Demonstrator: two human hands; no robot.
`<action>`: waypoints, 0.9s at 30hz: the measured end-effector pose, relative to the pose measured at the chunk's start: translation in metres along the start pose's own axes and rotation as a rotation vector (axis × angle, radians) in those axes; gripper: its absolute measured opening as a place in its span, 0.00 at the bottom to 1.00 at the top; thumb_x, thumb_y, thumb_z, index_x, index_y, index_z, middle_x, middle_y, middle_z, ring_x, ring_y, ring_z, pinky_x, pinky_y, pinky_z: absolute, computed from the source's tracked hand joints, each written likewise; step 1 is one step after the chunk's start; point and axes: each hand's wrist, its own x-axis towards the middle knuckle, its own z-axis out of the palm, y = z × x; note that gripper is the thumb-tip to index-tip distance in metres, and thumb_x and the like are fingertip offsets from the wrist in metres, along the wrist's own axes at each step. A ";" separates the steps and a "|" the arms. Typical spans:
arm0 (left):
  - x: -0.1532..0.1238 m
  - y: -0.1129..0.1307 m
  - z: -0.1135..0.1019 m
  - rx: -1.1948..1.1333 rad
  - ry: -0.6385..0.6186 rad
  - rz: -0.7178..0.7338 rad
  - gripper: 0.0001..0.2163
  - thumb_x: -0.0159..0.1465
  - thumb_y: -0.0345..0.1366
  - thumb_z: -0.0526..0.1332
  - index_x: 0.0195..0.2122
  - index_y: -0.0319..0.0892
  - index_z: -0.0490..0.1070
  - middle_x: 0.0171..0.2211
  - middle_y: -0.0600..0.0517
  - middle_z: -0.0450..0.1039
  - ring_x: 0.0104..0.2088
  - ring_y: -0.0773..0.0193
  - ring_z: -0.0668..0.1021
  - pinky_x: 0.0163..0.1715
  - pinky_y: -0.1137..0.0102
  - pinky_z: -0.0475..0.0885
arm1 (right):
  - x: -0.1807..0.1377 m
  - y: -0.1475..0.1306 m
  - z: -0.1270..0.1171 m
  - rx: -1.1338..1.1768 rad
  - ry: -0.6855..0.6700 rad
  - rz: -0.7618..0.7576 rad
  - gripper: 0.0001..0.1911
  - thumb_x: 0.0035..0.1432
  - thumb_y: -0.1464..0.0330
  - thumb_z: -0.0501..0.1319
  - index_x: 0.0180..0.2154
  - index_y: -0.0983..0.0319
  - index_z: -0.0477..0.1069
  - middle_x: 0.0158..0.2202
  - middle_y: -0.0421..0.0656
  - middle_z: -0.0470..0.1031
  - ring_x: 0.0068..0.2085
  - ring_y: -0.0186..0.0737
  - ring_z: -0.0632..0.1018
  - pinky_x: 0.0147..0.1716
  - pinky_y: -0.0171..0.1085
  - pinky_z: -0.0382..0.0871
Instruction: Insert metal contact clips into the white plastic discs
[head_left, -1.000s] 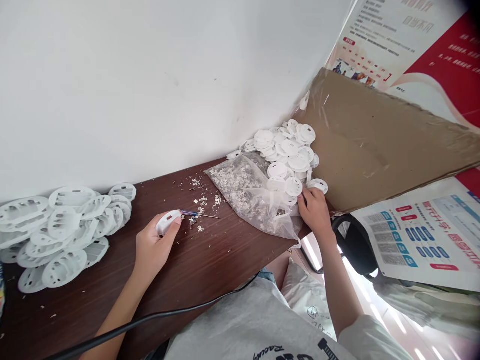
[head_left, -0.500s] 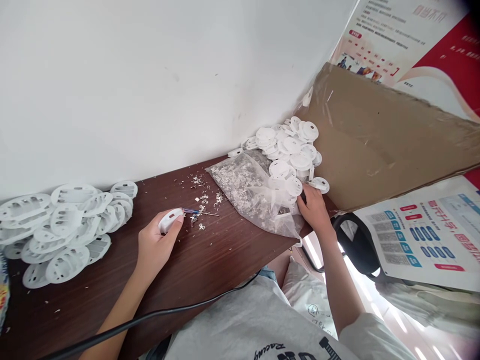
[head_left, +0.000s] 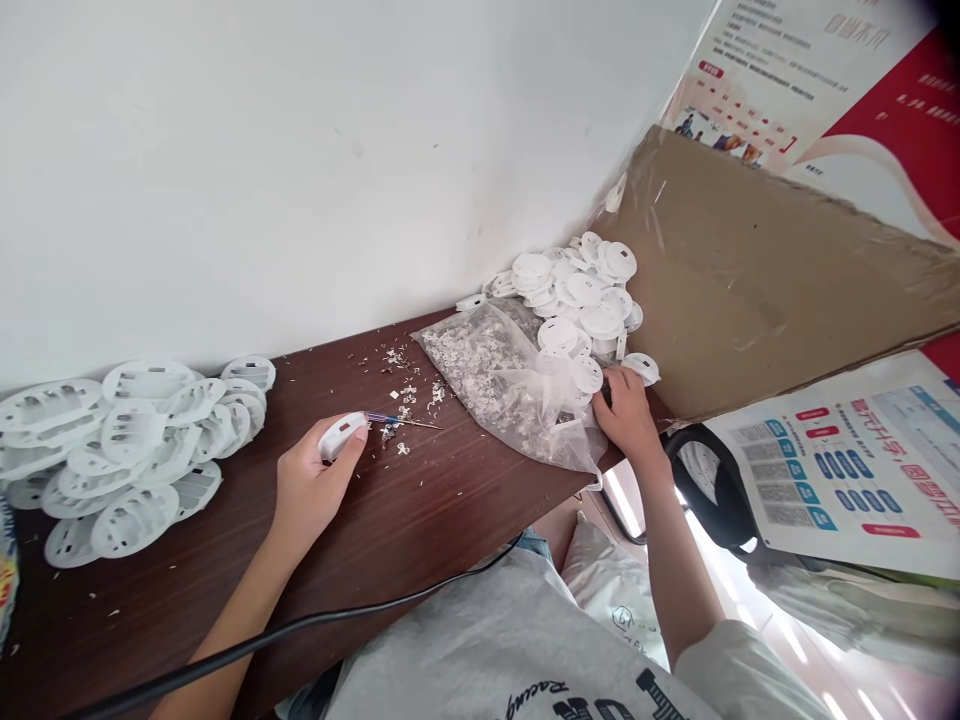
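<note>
My left hand (head_left: 319, 480) grips a small white plastic housing (head_left: 343, 437) with a dark slot in its side. Just past its fingertips is a screwdriver (head_left: 384, 420) with a blue handle, its thin shaft pointing right; whether it touches the hand I cannot tell. Small metal clips (head_left: 407, 397) lie scattered around the screwdriver. My right hand (head_left: 628, 412) is at the right end of the table, thumb and forefinger apart. It is beside the heap of round white plastic parts (head_left: 601, 320) and the clear bag (head_left: 480, 355) full of small pieces. Its fingertips are partly hidden.
Round white slotted covers (head_left: 135, 520) are heaped on the left of the brown table (head_left: 420, 500). A cardboard sheet (head_left: 765, 280) borders the right side. A black cable (head_left: 330, 622) crosses in front of me. The white wall (head_left: 300, 180) stands behind.
My two hands keep almost the same places and hold. The view has shifted very slightly.
</note>
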 end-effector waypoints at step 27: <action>-0.001 -0.003 0.000 0.031 -0.003 0.035 0.20 0.66 0.54 0.66 0.51 0.47 0.82 0.44 0.51 0.85 0.40 0.58 0.82 0.45 0.68 0.76 | 0.013 0.003 -0.015 -0.354 -0.193 0.026 0.24 0.75 0.56 0.49 0.60 0.63 0.70 0.49 0.56 0.74 0.43 0.56 0.77 0.36 0.45 0.70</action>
